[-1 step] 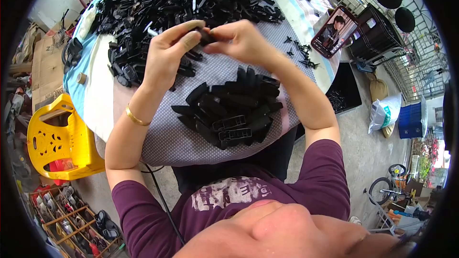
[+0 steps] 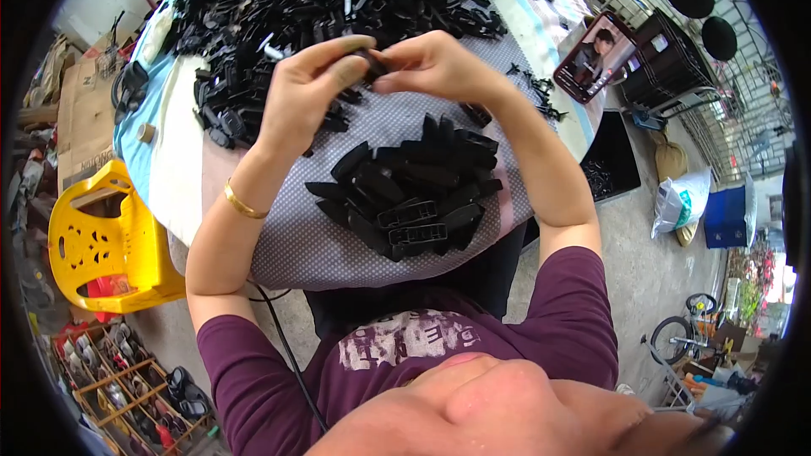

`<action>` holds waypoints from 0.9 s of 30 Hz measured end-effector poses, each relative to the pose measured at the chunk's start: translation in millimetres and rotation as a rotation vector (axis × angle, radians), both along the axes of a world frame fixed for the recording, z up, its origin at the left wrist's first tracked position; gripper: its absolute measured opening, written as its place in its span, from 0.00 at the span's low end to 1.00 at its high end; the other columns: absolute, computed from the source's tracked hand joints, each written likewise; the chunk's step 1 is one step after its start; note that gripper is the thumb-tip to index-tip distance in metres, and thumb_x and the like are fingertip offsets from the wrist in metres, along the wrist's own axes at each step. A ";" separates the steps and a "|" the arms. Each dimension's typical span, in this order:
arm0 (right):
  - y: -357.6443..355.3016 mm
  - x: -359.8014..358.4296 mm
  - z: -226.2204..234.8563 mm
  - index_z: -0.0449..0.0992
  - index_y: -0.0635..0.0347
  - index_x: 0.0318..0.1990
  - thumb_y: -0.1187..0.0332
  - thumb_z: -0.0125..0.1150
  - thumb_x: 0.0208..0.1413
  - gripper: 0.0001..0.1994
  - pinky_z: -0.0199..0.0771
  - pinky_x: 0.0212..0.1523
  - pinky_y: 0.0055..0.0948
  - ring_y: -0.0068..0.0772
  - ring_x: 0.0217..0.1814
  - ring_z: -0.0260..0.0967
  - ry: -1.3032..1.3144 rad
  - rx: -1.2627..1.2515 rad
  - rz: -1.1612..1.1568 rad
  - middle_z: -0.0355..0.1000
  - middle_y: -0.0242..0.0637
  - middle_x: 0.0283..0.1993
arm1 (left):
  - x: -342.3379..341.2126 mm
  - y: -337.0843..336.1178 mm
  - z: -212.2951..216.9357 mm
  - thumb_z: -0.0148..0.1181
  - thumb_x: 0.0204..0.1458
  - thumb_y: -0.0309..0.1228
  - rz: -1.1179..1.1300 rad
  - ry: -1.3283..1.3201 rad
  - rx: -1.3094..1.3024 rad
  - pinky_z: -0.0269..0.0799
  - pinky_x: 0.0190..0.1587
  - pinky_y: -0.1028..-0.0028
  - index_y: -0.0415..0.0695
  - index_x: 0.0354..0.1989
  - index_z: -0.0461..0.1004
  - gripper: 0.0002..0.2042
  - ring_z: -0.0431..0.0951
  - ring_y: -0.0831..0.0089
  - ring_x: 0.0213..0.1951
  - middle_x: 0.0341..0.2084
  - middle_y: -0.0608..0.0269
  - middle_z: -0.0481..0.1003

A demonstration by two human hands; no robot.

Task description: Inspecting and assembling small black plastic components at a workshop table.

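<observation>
Both my hands meet over the table, just in front of a big heap of black plastic parts (image 2: 279,13). My left hand (image 2: 317,89) pinches a small black plastic part (image 2: 369,65) between thumb and fingers; a gold bangle circles that wrist. At the part's other end, my right hand (image 2: 431,67) closes thumb and fingertips on it. The fingers hide most of its shape. Nearer to me lies a smaller pile of long black plastic pieces (image 2: 405,190), two of them with their hollow, ribbed sides up.
A phone (image 2: 596,57) with a lit screen stands at the table's right, beside a few tiny black parts (image 2: 541,95). A tape roll (image 2: 146,132) lies at the left edge. Beyond are a yellow chair (image 2: 118,236) on the left and a black bin (image 2: 610,160) on the right.
My hands stay together on the small black part and have shifted slightly right. The right fingers sit a little differently. The piles look the same.
</observation>
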State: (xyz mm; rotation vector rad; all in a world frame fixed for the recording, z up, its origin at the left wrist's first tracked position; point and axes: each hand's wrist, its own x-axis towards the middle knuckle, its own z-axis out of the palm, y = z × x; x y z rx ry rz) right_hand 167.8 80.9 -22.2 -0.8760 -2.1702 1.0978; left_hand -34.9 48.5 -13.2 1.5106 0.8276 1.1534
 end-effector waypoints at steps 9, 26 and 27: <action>45.4 56.4 -26.0 0.75 0.64 0.43 0.67 0.57 0.53 0.13 0.71 0.36 0.21 0.21 0.32 0.70 -0.142 0.338 -0.423 0.75 0.35 0.34 | 13.5 -50.6 -9.2 0.63 0.44 0.34 -0.252 0.616 0.618 0.70 0.39 0.67 0.41 0.47 0.70 0.21 0.72 0.62 0.33 0.33 0.57 0.76; 35.8 29.3 -28.1 0.75 0.65 0.37 0.74 0.57 0.45 0.10 0.72 0.39 0.32 0.44 0.36 0.72 -0.192 0.830 -0.512 0.73 0.45 0.36 | 20.1 30.6 -46.8 0.56 0.42 0.27 0.188 1.074 0.953 0.65 0.41 0.70 0.44 0.31 0.69 0.07 0.69 0.68 0.39 0.30 0.64 0.71; 36.6 35.6 -26.7 0.75 0.65 0.37 0.75 0.56 0.45 0.10 0.73 0.38 0.32 0.45 0.36 0.72 -0.186 0.811 -0.543 0.73 0.45 0.36 | 18.8 27.7 -43.8 0.57 0.44 0.27 0.184 0.912 0.915 0.66 0.41 0.69 0.42 0.33 0.68 0.08 0.71 0.65 0.38 0.30 0.61 0.72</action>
